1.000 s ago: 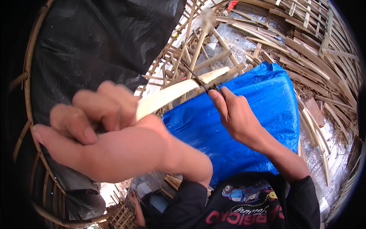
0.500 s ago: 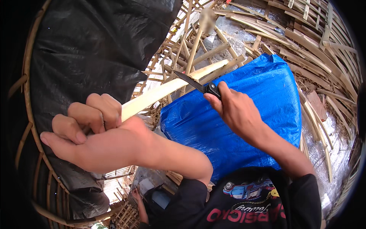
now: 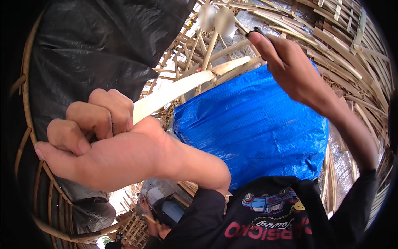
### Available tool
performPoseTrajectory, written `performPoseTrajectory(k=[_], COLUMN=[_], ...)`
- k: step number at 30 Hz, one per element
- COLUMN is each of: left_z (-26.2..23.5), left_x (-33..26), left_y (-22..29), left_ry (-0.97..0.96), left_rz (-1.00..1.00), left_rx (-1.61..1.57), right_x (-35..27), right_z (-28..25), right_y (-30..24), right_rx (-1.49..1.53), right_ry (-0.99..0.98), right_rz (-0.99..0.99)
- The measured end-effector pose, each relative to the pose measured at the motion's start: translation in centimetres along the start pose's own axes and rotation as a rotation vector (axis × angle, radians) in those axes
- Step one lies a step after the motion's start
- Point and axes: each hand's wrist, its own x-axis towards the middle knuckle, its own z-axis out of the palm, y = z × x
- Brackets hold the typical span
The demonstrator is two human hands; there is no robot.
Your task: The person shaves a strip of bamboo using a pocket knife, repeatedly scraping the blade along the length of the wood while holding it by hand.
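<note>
My left hand is closed around the near end of a pale split bamboo strip, which slants up and to the right to a tapered tip. My right hand is raised at the upper right, past the tip of the strip, and grips a dark knife handle. Only the handle's end shows above my fingers; the blade is hidden. A bright blue tarp-covered bundle lies under both arms.
A round bamboo frame lined with black plastic sheet fills the left side. Woven bamboo lattice and loose slats cover the upper right. Below, through gaps, I see ground and another bamboo lattice piece.
My right hand with the knife has swept up and to the right, off the end of the bamboo strip. My left hand has shifted a little, still gripping the strip.
</note>
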Motion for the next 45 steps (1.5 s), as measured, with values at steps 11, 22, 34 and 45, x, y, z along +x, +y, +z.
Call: performPoseTrajectory(k=[11,22,34,45], left_z=[0.6,0.2,0.4,0.0], left_x=[1.0,1.9,1.3,1.1], left_y=[-0.4,-0.7,-0.1,-0.4], left_ry=[-0.091,-0.139,-0.127,-0.131], left_rz=[-0.018,-0.054,-0.096,-0.081], left_rx=[-0.096,-0.165,-0.216,-0.207], right_x=[-5.8,-8.3,-10.4,-8.7], right_z=[7.7,5.7,5.3,7.3], right_y=[0.3,1.4,-2.0,-2.7], right_rx=[1.593,1.669,1.317,0.815], right_ry=[-0.285,-0.141,-0.229,-0.237], right_rz=[0.666,0.684,0.462,0.311])
